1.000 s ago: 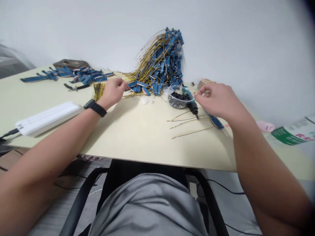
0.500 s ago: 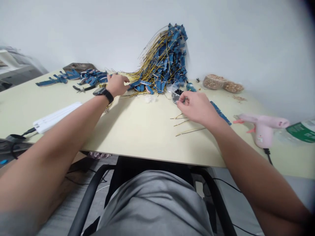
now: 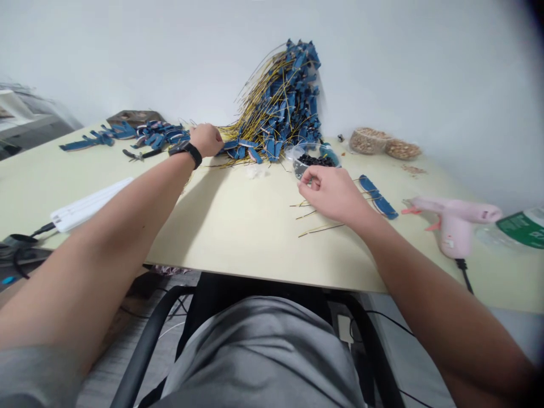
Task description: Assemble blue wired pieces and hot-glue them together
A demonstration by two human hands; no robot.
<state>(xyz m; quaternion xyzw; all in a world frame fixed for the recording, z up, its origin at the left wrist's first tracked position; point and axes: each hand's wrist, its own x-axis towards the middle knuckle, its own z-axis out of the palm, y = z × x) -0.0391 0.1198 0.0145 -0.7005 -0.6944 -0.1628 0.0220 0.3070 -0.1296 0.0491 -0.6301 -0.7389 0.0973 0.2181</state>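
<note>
My left hand (image 3: 206,140), with a dark watch on its wrist, is closed at the left of a tall heap of blue pieces (image 3: 297,107) on yellow wire stems (image 3: 257,96). Its fingertips are mostly hidden, so what they hold does not show. Just in front of a clear round tub (image 3: 296,169) of small black pieces (image 3: 317,160), my right hand (image 3: 329,190) makes a pinch; anything in it is too small to make out. Beside and beneath that hand lie a few blue pieces (image 3: 383,206) with wire stems (image 3: 321,229) pointing left.
Pliers (image 3: 142,154) and more blue pieces (image 3: 159,135) lie at the back left, near a white power strip-like block (image 3: 91,204). On the right are a pink glue gun (image 3: 457,218), a green-labelled bottle (image 3: 522,228) and tubs of tan bits (image 3: 369,141).
My left hand has closed its fingers and shifted slightly right. My right hand has drawn back a little toward me from the tub, uncovering more of the black pieces.
</note>
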